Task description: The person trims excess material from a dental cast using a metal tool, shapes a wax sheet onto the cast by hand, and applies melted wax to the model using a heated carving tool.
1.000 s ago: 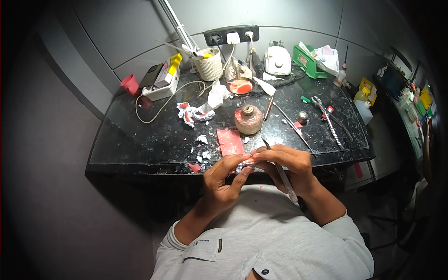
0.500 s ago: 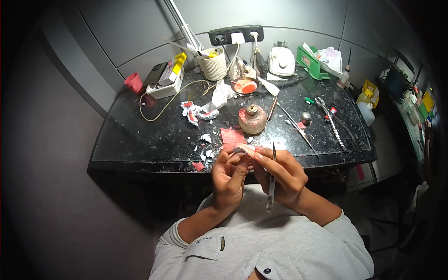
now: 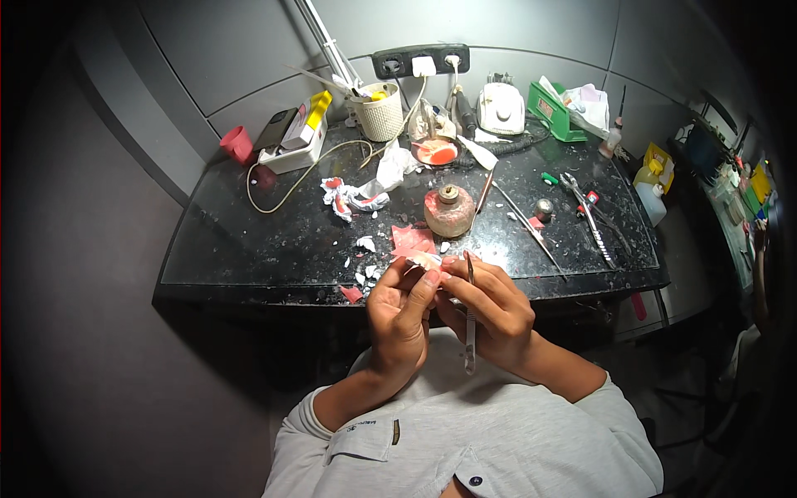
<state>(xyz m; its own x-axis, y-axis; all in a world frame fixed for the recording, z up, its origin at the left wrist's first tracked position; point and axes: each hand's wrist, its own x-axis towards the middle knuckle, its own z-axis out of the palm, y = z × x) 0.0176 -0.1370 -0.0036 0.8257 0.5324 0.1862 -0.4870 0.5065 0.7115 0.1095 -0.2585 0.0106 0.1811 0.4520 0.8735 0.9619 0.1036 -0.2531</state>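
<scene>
Close above the desk's front edge, my left hand [image 3: 400, 319] is closed on a small pink-and-white dental piece [image 3: 426, 261], its thumb pressed against the near side. My right hand [image 3: 500, 314] keeps a slim metal wax carver [image 3: 471, 336] upright between its fingers, one pointed end up and the broader end down. Its fingertips also meet the right side of the dental piece. Fingers cover much of that piece, so its full shape is hidden. Just beyond lies a pink wax sheet [image 3: 412, 238], with a round spirit burner [image 3: 449, 216] behind it.
White plaster chips [image 3: 366, 243] and crumpled paper [image 3: 353, 202] lie on the black desk [image 3: 274, 249]. Pliers [image 3: 589, 220] and a long thin metal tool [image 3: 531, 228] rest at the right. Along the back stand a woven cup [image 3: 382, 116], a white device [image 3: 501, 109] and a green bin [image 3: 554, 114].
Both hands have shifted slightly left. The dental piece has been turned, now showing more white, and the carver has moved left with my right hand and stands more upright.
</scene>
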